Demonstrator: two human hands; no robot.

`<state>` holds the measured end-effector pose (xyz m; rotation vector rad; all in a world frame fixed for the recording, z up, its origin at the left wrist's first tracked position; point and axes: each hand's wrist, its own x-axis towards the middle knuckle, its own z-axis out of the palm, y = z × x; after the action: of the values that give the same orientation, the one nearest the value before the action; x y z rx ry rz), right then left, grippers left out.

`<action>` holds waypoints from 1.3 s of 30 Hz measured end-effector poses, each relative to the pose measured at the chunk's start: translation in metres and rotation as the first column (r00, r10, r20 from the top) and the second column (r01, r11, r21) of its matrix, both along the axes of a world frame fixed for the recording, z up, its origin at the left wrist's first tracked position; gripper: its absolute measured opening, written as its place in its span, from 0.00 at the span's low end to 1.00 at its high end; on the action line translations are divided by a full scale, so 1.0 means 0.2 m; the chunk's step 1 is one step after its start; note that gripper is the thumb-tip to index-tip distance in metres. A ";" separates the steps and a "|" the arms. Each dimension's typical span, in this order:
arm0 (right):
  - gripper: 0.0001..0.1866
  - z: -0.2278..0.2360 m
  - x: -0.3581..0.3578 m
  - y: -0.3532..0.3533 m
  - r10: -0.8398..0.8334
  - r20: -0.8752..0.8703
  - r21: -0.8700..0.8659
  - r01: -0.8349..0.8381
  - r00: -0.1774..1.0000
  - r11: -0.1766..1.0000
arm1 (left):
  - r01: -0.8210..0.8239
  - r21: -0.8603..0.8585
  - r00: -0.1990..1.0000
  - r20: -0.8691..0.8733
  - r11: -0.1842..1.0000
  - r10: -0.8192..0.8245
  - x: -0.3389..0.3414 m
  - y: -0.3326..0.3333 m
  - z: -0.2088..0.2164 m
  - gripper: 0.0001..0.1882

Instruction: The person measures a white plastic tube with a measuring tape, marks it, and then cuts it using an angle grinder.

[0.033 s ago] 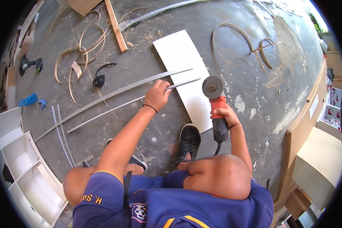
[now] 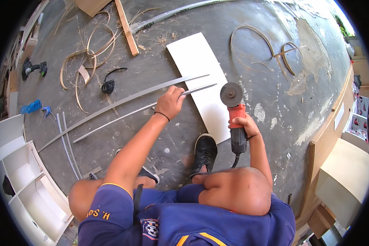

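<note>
My left hand (image 2: 170,102) is closed around a thin metal strip (image 2: 199,88), whose far end lies over a white board (image 2: 194,51) on the floor. The strip's other end runs down to the left. Beside it, a longer flat metal strip (image 2: 123,97) curves across the floor and also overlaps the board. My right hand (image 2: 245,124) grips a red and black angle grinder (image 2: 236,112) by its body. The grinder's round disc (image 2: 231,95) points away from me, just right of the board and apart from both strips. Whether the disc spins cannot be told.
Left lie a tape measure (image 2: 108,87), a cordless drill (image 2: 34,69), a blue coiled hose (image 2: 31,107) and two thin strips (image 2: 66,139). Coiled edging bands (image 2: 86,53) and a wooden batten (image 2: 127,28) lie beyond. A white cabinet (image 2: 33,192) stands left; wooden panels (image 2: 326,119) stand right.
</note>
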<state>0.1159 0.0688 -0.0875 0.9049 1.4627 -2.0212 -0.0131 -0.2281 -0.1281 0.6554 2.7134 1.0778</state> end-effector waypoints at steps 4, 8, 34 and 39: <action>0.27 -0.03 0.03 0.04 -0.057 0.021 0.001 0.057 0.998 0.998 | 0.102 -0.093 0.992 -0.061 0.990 -0.108 -0.14 -0.08 0.01 0.13; 0.27 -0.09 0.09 0.10 -0.149 -0.012 -0.008 0.149 0.989 0.989 | 0.120 -0.184 0.986 -0.092 0.976 -0.139 -0.33 -0.19 0.00 0.16; 0.29 -0.43 0.16 0.37 -0.514 -0.259 -0.229 0.466 0.818 0.855 | -0.370 -0.015 0.922 0.120 0.929 0.369 -0.15 0.10 -0.07 0.23; 0.30 -0.56 0.08 0.32 -0.426 -0.387 -0.218 0.368 0.817 0.904 | -0.102 0.395 0.736 0.648 0.913 -0.198 0.63 0.70 0.01 0.27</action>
<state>0.1318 0.1319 -0.1992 0.7911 1.4086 -2.7395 0.1125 -0.0889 -0.1255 0.2767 1.8414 1.5223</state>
